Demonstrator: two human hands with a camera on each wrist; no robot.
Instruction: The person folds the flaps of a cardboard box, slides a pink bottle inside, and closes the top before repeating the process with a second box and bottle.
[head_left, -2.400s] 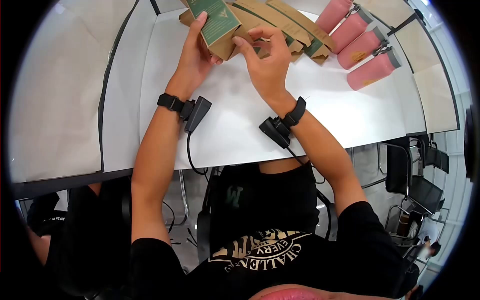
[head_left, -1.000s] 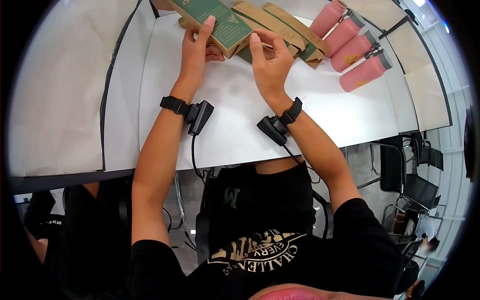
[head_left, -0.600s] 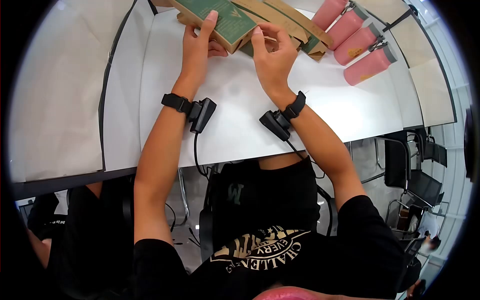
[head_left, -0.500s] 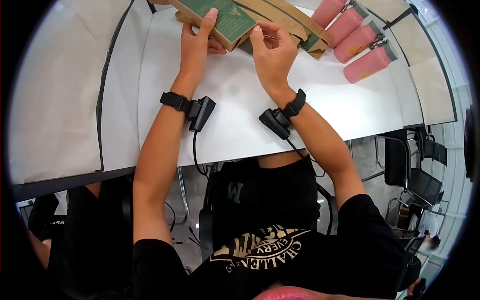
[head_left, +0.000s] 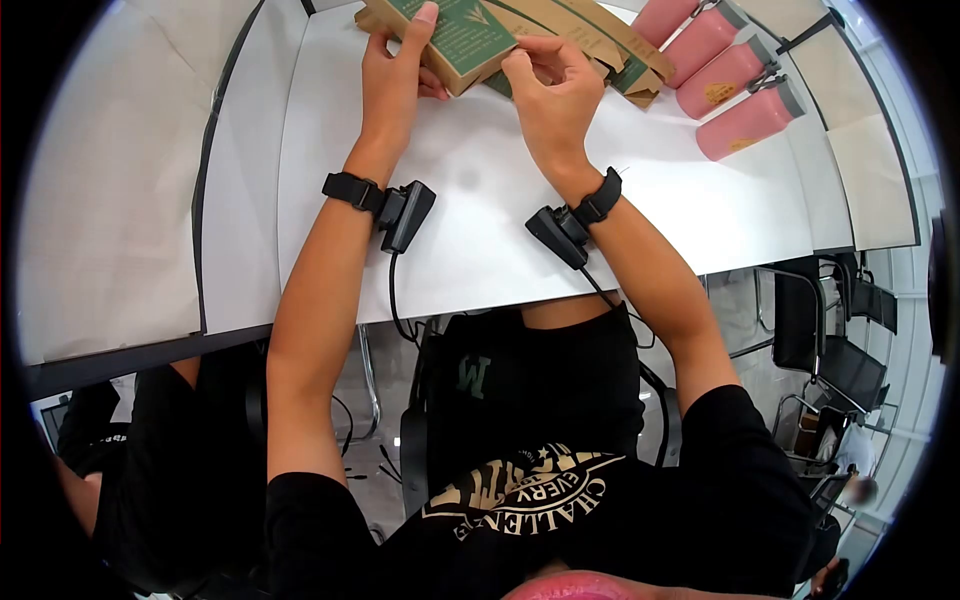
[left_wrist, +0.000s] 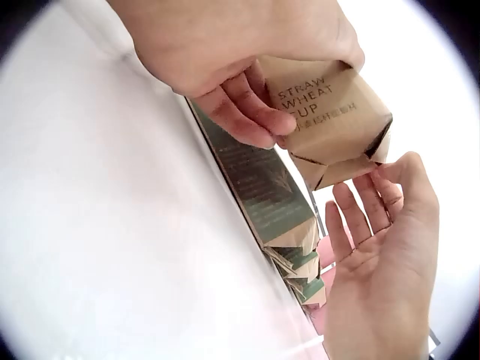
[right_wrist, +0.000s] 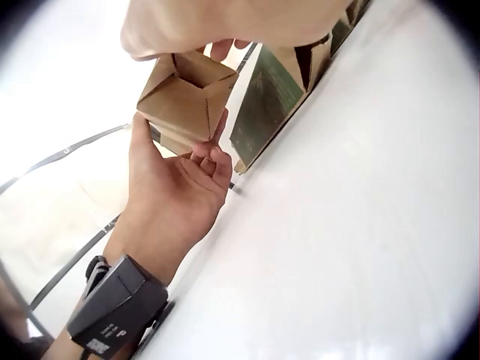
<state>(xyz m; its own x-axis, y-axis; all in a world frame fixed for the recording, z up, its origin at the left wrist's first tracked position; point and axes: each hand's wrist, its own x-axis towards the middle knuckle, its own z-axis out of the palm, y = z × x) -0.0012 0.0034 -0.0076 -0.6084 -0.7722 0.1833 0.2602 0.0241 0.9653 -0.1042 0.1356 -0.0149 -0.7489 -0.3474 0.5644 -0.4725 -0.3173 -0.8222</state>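
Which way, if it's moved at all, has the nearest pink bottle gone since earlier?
No: in the head view, the nearest pink bottle keeps its place against the front right corner of the table.

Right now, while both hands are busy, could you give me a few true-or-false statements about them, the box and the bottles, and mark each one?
1. The left hand grips a green-and-brown box. True.
2. The right hand holds a pink bottle. False: the right hand's fingers are at the end of the box.
3. Four pink bottles are on the white table. True.
4. The bottles have red lids. False: the lids are grey.
5. "STRAW WHEAT" is printed on the box. True.
6. The end flaps meet without a gap. False: a gap shows between them.
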